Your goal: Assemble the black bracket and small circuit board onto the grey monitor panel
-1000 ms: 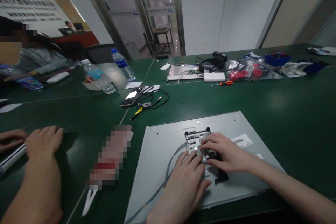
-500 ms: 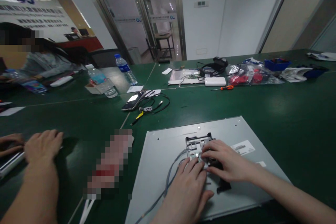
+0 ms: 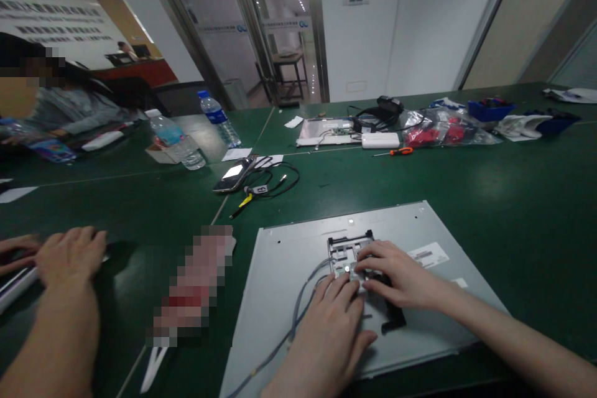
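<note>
A large flat grey metal panel [image 3: 280,298] lies before me on the table. In its middle sits a small open metal frame [image 3: 342,249] with black end caps, and grey cables [image 3: 298,317] run from it toward the near left. My left hand [image 3: 333,323] rests palm down, fingers outstretched with their tips at the frame's near edge. From the right, my right hand [image 3: 401,273] bends its fingers over the frame's right side; what lies under them is partly hidden. A black piece [image 3: 394,320] sticks out below the right palm, on the panel.
At the left, another person's hand [image 3: 72,255] rests near a pale slim object [image 3: 18,286]. Farther off are a phone [image 3: 233,175], a black cable [image 3: 293,183], water bottles [image 3: 219,118], an orange screwdriver [image 3: 401,151], a white box [image 3: 380,140] and bagged red items [image 3: 433,130].
The whole view has shifted slightly. Both hands keep their places on the small frame, with no clear movement against the panel.
</note>
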Motion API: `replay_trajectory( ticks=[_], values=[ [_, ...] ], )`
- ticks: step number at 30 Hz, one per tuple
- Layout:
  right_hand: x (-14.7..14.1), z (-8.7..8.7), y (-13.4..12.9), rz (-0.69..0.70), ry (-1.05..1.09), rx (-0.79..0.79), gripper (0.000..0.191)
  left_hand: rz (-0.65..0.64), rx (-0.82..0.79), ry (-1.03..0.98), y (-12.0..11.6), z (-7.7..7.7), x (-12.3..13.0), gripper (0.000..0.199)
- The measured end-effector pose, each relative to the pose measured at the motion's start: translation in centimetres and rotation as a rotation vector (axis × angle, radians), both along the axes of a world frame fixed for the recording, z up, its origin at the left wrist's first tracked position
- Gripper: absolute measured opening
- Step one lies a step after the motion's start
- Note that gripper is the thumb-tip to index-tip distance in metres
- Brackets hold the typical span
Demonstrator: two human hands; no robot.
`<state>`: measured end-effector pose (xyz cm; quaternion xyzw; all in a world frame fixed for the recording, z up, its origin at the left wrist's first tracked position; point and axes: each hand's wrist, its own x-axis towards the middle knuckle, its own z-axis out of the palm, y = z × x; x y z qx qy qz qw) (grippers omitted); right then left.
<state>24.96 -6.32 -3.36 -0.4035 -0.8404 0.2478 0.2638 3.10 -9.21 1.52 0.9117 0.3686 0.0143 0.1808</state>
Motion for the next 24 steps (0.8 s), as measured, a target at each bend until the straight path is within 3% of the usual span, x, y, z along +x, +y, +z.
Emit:
replay_trajectory(
  ticks=[11, 20, 24],
  values=[
    [-0.2, -1.1, 0.2, -0.045, 0.016, 0.045, 0.022, 0.006, 0.018, 0.061, -0.6, -0.3, 0.6, 0.042],
    [0.1, -0.9, 0.3, 0.002, -0.031, 0.071, 0.026, -0.043, 0.056, 0.087, -1.6, -1.0, -0.1, 0.058],
    [0.2, -0.6, 0.3, -0.024, -0.019, 0.066, 0.026, -0.040, 0.078, 0.057, -1.6, -1.1, -0.4, 0.056]
  ],
)
